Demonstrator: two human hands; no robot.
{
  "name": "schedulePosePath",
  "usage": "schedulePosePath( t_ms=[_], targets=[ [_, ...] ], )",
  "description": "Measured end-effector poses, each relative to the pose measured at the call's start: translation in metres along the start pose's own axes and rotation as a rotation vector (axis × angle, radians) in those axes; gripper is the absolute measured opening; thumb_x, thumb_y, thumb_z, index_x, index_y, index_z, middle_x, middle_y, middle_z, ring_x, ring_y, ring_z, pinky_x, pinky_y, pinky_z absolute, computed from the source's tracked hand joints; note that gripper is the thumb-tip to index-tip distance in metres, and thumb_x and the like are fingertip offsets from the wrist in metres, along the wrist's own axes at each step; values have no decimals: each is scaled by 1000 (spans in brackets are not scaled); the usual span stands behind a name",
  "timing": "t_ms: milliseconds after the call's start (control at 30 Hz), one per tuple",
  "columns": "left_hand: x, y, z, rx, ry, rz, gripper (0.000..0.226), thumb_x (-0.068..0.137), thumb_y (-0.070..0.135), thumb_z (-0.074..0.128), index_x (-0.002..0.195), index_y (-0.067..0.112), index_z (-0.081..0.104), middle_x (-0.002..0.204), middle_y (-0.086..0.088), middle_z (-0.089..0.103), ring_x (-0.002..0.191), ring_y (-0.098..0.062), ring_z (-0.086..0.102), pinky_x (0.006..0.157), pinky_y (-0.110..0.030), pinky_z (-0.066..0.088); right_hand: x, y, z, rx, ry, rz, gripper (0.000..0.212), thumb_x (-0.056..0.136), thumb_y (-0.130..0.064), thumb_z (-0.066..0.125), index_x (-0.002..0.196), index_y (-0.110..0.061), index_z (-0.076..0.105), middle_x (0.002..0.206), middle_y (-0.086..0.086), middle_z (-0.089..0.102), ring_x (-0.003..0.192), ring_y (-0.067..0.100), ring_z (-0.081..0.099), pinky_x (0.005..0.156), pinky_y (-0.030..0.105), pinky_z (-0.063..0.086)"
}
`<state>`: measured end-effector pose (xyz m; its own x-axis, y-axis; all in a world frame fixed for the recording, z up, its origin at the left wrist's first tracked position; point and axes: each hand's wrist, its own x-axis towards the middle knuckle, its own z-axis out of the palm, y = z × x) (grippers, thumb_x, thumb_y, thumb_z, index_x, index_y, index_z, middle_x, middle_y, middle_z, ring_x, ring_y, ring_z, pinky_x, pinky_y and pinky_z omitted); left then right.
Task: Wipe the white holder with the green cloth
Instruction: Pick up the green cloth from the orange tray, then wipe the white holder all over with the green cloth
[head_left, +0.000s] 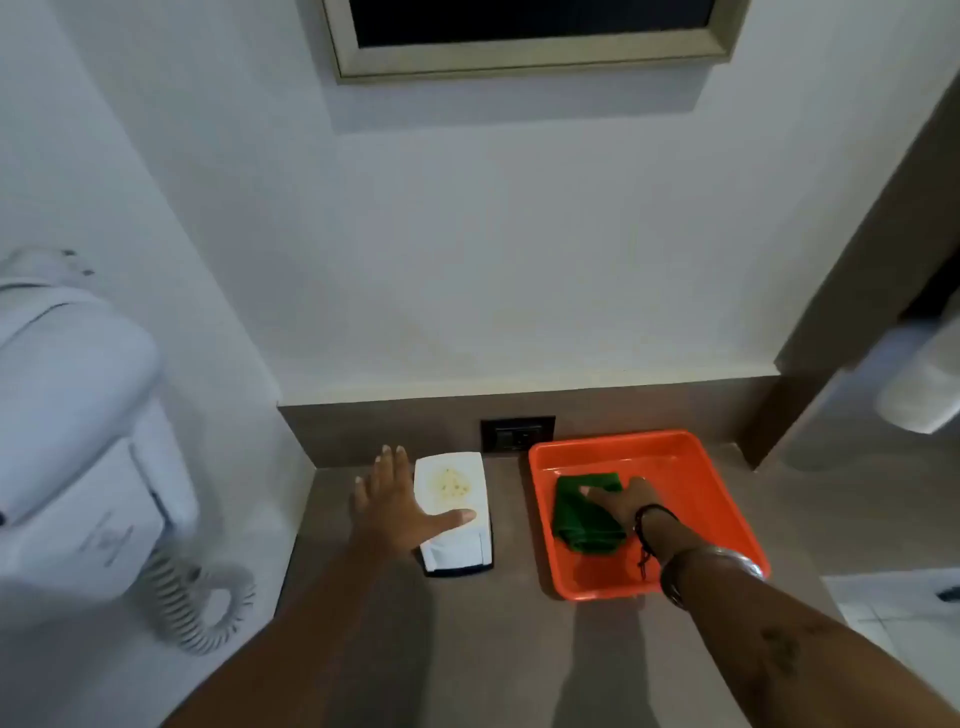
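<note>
Although the wall-mounted hair dryer (78, 431) at far left plays no part, I note its coiled cord (202, 608) hanging clear of the work. Next along the bench (519, 623), my left hand (400, 504) lies flat with fingers spread, the thumb resting across the white holder (457, 514); this grip is fully open and clasps nothing, only steadying. The holder lies flat on the bench, its upper face bearing a yellowish stain (449, 486), with a dark socket (518, 434) in the upstand behind it. Further right sits the orange tray (727, 509), and in it the green cloth (582, 514), folded. My right hand (623, 506) presses down on the cloth with fingers curling over it; whether that grip has closed enough to lift it I cannot tell. To do this step well, I judge I should bunch the cloth firmly, carry it over to the stain, and keep the left thumb bracing the holder against sliding.
</note>
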<state>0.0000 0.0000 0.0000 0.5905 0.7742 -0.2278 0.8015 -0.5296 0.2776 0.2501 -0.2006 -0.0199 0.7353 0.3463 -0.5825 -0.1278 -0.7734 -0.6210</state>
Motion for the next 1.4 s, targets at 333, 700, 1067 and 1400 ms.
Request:
schedulePosePath(
  t_ms=[333, 700, 1067, 1400],
  targets=[
    [11, 7, 28, 21, -10, 38, 160, 33, 111, 26, 155, 15, -11, 165, -10, -13, 152, -25, -11, 119, -55, -4, 33, 1, 25, -299, 152, 188, 78, 51, -52, 90, 110, -10, 60, 111, 12, 66, 103, 34, 64, 88, 41, 54],
    [11, 2, 25, -44, 23, 103, 162, 30, 110, 32, 156, 15, -1, 166, -10, -3, 153, -25, -5, 120, -55, 1, 34, 11, 18, 547, 33, 111, 35, 67, 2, 83, 98, -1, 67, 83, 21, 72, 75, 39, 71, 62, 47, 60],
    [0, -5, 9, -12, 3, 133, 160, 35, 107, 43, 155, 18, -15, 164, -7, -22, 150, -25, -19, 117, -51, -11, -30, -58, 31, 774, 4, -171, 23, 79, 9, 70, 98, -2, 67, 97, 28, 71, 76, 38, 70, 69, 48, 61],
    [8, -8, 22, -47, -5, 160, 161, 35, 106, 42, 151, 15, -23, 162, -11, -26, 148, -29, -26, 115, -54, -18, -73, -87, 125, -665, -72, -861, 84, 86, -59, 46, 153, -13, 24, 160, -4, 8, 150, 21, 2, 121, 42, 11]
  ],
)
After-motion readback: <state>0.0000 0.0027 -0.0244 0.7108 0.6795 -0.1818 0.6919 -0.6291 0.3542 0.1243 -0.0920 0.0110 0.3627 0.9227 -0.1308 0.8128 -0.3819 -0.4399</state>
